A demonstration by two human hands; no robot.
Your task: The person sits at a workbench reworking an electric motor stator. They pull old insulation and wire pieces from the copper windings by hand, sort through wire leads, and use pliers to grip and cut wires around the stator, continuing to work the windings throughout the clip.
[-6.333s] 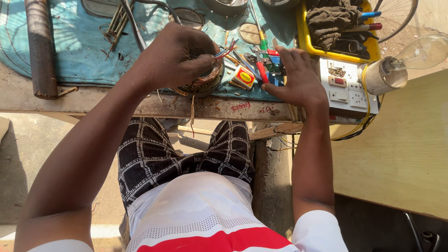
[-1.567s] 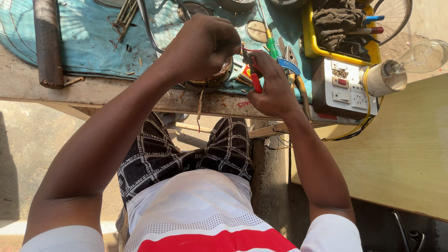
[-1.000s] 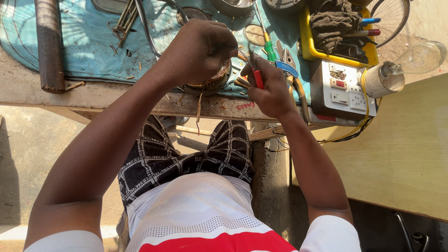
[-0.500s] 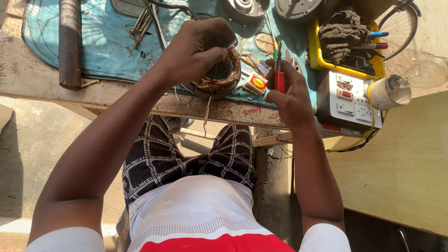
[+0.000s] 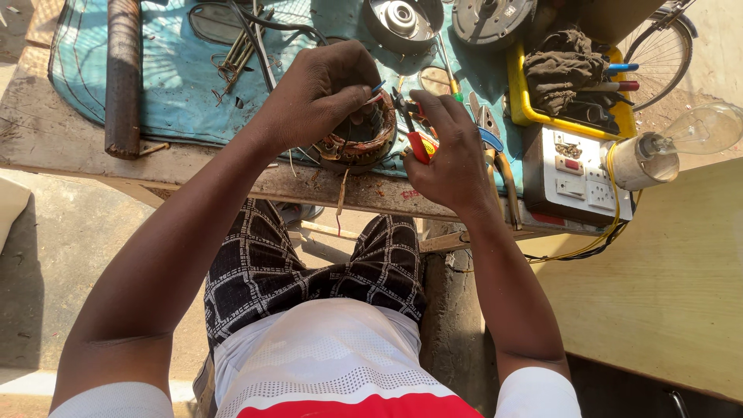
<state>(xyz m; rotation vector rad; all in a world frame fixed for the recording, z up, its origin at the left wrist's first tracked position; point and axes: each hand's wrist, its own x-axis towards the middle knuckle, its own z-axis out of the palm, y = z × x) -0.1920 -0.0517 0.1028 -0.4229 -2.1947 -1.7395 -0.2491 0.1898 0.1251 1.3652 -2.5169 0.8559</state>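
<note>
Stator winding point(image 5: 352, 143) | pliers point(image 5: 501, 166), socket box point(image 5: 576, 174) right; pipe point(image 5: 124, 77) left

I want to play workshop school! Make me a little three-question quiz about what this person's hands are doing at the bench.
1. True or false: the left hand rests on the round copper-wound coil.
2. Which tool does the right hand hold? A) a hammer B) red-handled pliers C) a paintbrush
3. Fill in: the clear light bulb lies to the ___ of the white socket box, as seen in the picture.

Key: 1 true; 2 B; 3 right
</note>
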